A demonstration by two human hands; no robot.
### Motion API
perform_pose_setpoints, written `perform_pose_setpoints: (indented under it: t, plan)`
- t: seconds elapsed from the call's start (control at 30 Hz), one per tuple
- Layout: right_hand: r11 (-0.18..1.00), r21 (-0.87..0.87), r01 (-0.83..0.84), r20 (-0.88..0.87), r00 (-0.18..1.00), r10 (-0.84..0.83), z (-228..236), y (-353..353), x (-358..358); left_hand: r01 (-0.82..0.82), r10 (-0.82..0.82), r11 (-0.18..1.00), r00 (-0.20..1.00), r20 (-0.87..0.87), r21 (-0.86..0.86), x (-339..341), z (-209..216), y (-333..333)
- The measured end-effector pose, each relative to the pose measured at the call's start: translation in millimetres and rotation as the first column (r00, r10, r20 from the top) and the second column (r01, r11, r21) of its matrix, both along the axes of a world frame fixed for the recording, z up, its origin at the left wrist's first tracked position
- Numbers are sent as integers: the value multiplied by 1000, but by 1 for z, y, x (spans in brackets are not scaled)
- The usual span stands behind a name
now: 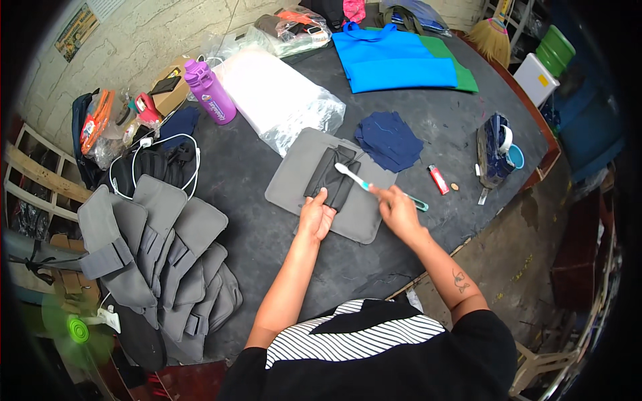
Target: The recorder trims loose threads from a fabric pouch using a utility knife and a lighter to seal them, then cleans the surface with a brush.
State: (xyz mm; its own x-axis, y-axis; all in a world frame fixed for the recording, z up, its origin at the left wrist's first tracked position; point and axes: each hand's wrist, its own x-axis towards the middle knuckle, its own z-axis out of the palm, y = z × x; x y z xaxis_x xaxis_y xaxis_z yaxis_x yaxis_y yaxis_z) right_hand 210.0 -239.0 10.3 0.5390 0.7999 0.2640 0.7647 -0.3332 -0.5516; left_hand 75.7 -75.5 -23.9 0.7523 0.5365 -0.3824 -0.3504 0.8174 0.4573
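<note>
Left hand [315, 217] pressing dark strap [332, 177] flat on grey pad [294, 180]; right hand [396, 208] gripping toothbrush [353, 176]. Advise keeping strokes short, strap pinned.

A small sewing or bag-making workshop: a large dark surface [281, 267] carries a stack of identical grey fabric panels [160, 267], cut navy cloth pieces [389, 140], blue and green fabric bags [394, 60] and plastic-wrapped white material [277, 97] (rough whitewashed brick wall [144, 33] behind, bare concrete floor [528, 260]).
</note>
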Motion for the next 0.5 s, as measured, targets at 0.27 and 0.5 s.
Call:
perform_pose_setpoints:
  t: [0.27,0.5]
  plan:
    - [971,140,193,-21,981,-192,1,8,32,19,-21,997,999,29,70,-1,-4,1]
    - [998,57,8,-28,1000,-7,17,36,15,0,-1,997,1000,20,79,0,-1,-1]
